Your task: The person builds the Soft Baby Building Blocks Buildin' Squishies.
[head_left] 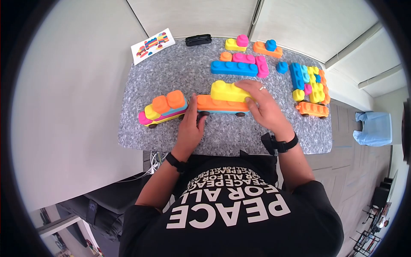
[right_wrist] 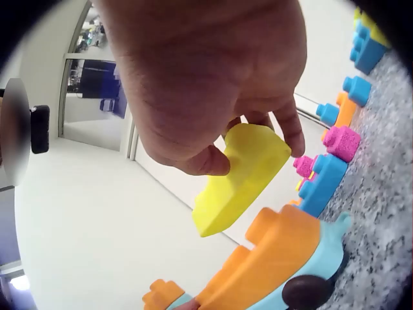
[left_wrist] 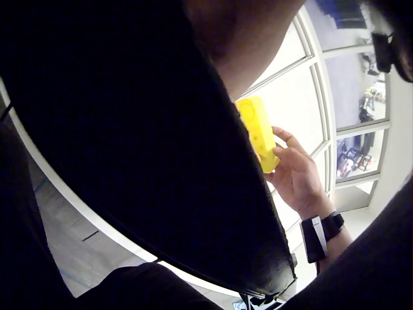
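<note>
My right hand grips a long yellow building block at its right end, thumb on the near side. In the right wrist view the yellow block is tilted above the orange block, with a gap between them. The long orange block lies on a light blue wheeled base. My left hand rests at the left end of this wagon, fingers straight and thumb near a wheel. Left of that hand stands a wheeled toy vehicle with pink, yellow, blue and orange blocks. The left hand is hidden in the left wrist view.
A picture card and a black case lie at the back of the speckled table. Loose blocks, including a long blue block, sit behind the wagon. More blocks and an orange wheeled piece are at the right edge.
</note>
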A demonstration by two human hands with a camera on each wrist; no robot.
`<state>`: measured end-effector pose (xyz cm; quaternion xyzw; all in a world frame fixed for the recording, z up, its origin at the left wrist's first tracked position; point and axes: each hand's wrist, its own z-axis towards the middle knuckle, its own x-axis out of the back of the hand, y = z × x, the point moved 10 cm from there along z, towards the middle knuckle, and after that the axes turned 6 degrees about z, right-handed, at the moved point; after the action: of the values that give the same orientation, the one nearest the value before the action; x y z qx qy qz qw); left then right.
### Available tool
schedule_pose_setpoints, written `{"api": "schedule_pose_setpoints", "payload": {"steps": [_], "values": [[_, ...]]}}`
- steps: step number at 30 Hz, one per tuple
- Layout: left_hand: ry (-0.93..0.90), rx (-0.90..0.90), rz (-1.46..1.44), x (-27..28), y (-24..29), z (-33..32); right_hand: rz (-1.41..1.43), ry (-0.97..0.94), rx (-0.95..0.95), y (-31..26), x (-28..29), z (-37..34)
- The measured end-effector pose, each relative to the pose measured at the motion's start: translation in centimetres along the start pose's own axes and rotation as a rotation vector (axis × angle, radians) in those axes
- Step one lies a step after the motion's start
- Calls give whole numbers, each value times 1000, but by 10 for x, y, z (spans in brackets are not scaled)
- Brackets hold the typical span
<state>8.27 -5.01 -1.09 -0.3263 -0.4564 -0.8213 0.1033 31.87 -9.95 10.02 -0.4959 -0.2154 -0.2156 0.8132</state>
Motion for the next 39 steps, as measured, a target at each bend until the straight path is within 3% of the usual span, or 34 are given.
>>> {"api": "schedule_pose_setpoints", "payload": {"steps": [6,15,18,21,27,39], "values": [[-22,6,47,-4,-5,-3,-39,-124,17,11,-14,1],[16,-24,95,-3,1,-2,-191,-120,85,-1,-26,-12],[34,-54,121,-3,3,-2,-249,-89,68,-1,-29,-15],[14,-36,123,-5,2,-3,-367,64,65,6,-35,-24],[49,-69,140,-3,4,-3,-298,145,90,-2,-32,-20],[44,-56,129,-3,3,-4,-262,181,186,-2,-32,-26]]}}
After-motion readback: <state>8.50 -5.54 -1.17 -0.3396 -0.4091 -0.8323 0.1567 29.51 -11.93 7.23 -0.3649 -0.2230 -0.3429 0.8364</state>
